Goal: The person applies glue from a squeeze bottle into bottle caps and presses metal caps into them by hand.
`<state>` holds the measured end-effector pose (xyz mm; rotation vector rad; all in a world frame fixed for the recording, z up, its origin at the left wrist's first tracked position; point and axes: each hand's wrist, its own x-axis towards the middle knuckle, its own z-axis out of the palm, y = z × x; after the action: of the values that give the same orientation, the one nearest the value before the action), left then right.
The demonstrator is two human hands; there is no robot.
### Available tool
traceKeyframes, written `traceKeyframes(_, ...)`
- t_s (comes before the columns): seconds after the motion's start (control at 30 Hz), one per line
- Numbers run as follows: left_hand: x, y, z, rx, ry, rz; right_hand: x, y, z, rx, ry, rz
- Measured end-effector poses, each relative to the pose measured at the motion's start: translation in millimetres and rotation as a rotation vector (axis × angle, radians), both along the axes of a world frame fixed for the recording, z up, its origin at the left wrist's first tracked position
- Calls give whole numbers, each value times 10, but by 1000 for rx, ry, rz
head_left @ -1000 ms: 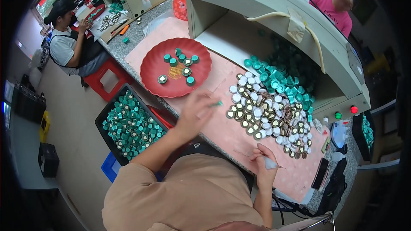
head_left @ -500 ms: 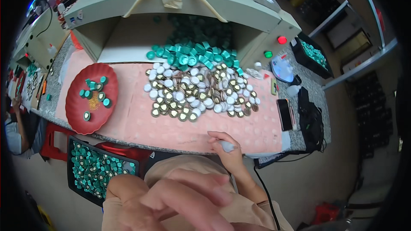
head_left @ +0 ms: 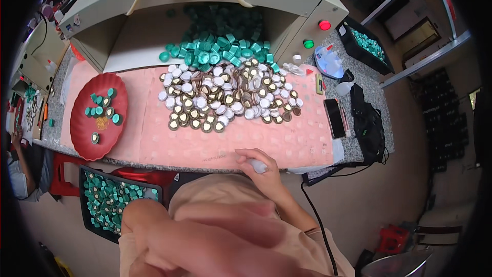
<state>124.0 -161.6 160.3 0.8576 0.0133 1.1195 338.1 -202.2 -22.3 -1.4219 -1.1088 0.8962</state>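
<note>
My right hand [head_left: 266,182] rests at the table's front edge, its fingers curled around a small translucent white squeeze bottle [head_left: 258,165]. My left hand [head_left: 233,224] is raised close to the camera in front of my body, smeared by motion, so its fingers cannot be made out. Beyond my right hand, a heap of small round discs [head_left: 225,92] lies on the pink mat [head_left: 159,143], some showing white faces, others gold centres with dark rims. Behind them, teal ribbed caps [head_left: 210,51] are piled at the mouth of a grey box-like cabinet [head_left: 287,15].
A red scalloped plate [head_left: 79,107] with several caps stands at left. Below it, a black tray [head_left: 84,210] holds many filled caps. At right are a phone [head_left: 335,118], a black bag [head_left: 368,133], a blue dish [head_left: 320,64] and a black bin [head_left: 351,46] of caps.
The view has shifted, so the table sits slightly higher and further left. My left hand has moved and blurred near the camera. My right hand still holds the bottle.
</note>
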Motion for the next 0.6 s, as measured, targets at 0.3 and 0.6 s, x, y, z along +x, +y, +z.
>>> traceKeyframes(0.3,37,237,-60,-42,-151,-220,11,-18,-60,-25,-60,56)
traceKeyframes(0.6,104,109,-2,94,-214,9,-17,-5,-97,20,-88,67)
